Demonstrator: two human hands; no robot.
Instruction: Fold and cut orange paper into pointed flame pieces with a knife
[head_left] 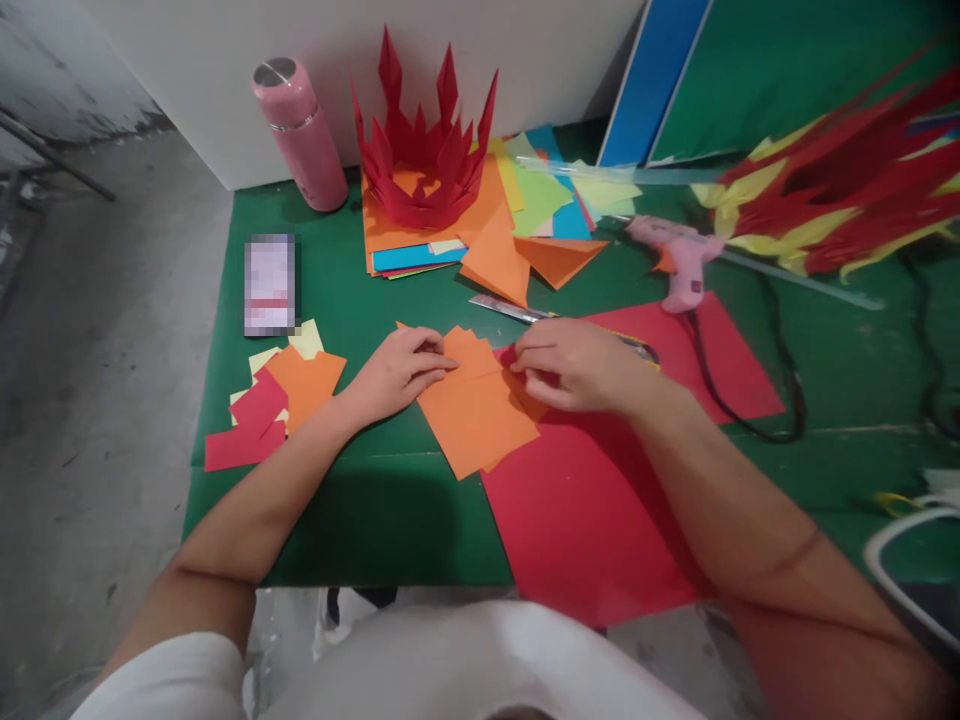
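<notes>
Several pieces of orange paper [480, 420] lie overlapping in front of me, partly over a large red sheet [600, 520]. My left hand [397, 372] is closed at their upper left, with thumb and fingertips on the paper. At the right side, my right hand [570, 362] has curled fingers closed on the orange paper's edge. A utility knife [506, 308] lies just beyond the right hand, which covers part of it. Behind the right wrist, a yellow-and-dark handle [637, 347] shows in part.
A red paper crown [424, 185] stands on coloured sheets at the back, near a pink bottle [304, 140]. Paper scraps [311, 385] and a blurred-out phone-like object [270, 285] are at left. A pink glue gun [679, 260] with a dark cord lies right, near red-and-yellow paper flames [840, 180].
</notes>
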